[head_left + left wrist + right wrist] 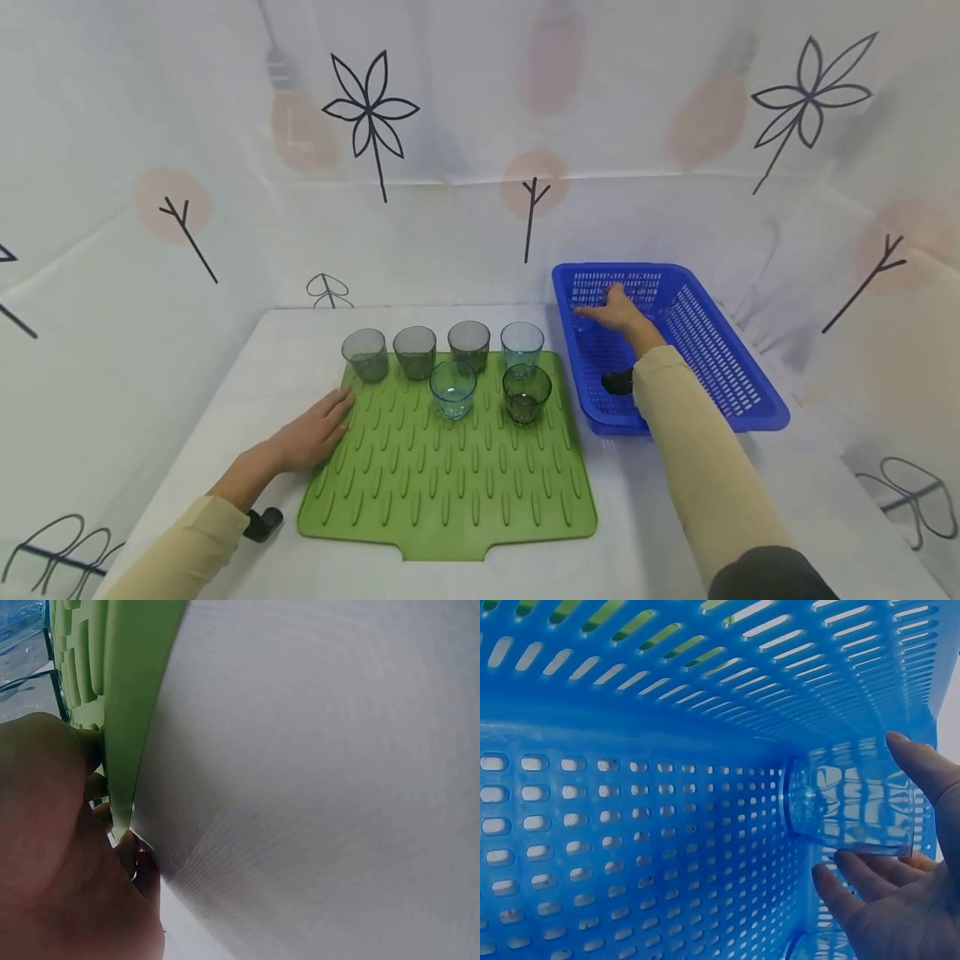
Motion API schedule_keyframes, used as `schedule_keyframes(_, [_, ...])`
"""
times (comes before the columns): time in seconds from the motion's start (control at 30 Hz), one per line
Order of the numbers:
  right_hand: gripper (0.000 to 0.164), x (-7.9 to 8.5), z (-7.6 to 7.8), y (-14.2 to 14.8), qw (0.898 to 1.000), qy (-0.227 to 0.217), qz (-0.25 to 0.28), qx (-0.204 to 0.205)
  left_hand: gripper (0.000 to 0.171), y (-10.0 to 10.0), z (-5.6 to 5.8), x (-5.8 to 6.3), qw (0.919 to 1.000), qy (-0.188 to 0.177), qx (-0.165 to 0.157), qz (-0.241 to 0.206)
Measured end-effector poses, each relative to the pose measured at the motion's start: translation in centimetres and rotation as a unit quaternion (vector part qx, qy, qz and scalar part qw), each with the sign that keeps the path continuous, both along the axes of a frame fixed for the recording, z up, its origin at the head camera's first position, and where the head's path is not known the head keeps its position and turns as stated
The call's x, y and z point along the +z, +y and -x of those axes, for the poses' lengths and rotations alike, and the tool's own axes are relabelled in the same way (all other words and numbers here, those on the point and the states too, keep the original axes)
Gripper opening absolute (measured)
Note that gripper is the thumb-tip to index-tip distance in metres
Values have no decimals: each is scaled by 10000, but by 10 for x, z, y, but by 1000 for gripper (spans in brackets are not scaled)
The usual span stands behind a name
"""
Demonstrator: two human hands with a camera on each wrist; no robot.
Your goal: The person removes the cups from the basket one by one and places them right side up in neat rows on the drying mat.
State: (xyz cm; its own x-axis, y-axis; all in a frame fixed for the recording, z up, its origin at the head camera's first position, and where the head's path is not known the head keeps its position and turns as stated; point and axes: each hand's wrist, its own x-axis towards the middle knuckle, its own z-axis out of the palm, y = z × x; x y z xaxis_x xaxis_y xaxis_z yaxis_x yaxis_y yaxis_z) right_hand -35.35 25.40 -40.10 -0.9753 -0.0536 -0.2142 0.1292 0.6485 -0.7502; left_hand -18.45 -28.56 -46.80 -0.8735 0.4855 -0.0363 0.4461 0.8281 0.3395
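Note:
My right hand reaches into the far left part of the blue basket. In the right wrist view, a clear bluish glass stands on the basket's floor between the spread thumb and the fairly straight fingers; whether they touch it, I cannot tell. My left hand lies along the left edge of the green ridged mat, fingers extended and touching it. On the mat's far half stand several glasses, such as a grey one, a light blue one and a dark one.
Part of another bluish glass shows low in the right wrist view. The basket stands right of the mat, on a white-covered table. Printed white cloth hangs behind and at both sides.

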Motion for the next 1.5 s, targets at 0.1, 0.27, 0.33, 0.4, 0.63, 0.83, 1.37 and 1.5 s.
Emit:
schedule_keyframes(0.1, [104,-3,2,-1,10000,-12,-43,-73,54,1,-1,0,10000,-57,50,25])
schedule_keyframes(0.27, [100,-5,4,-3,9995,95,-282,-116,55,-1,3,-3,9998,-110,104,107])
schedule_keyframes(0.33, [99,-3,4,-3,9992,159,-364,-102,56,-2,5,-5,9998,-112,119,143])
schedule_keyframes(0.4, [98,-2,4,-3,9989,192,-409,-88,56,-1,5,-6,9997,-120,130,144])
schedule_keyframes(0.63, [95,11,-2,-2,9981,339,-516,59,55,0,4,-6,9998,-66,145,82])
schedule_keyframes(0.83, [92,24,-11,2,9979,453,-429,150,53,3,0,0,9999,9,129,98])
schedule_keyframes(1.37, [104,52,-38,12,9970,475,-591,149,54,1,-1,-3,10000,27,66,-50])
schedule_keyframes(1.5, [105,60,-48,13,9968,456,-636,187,55,0,0,-3,10000,34,52,-62])
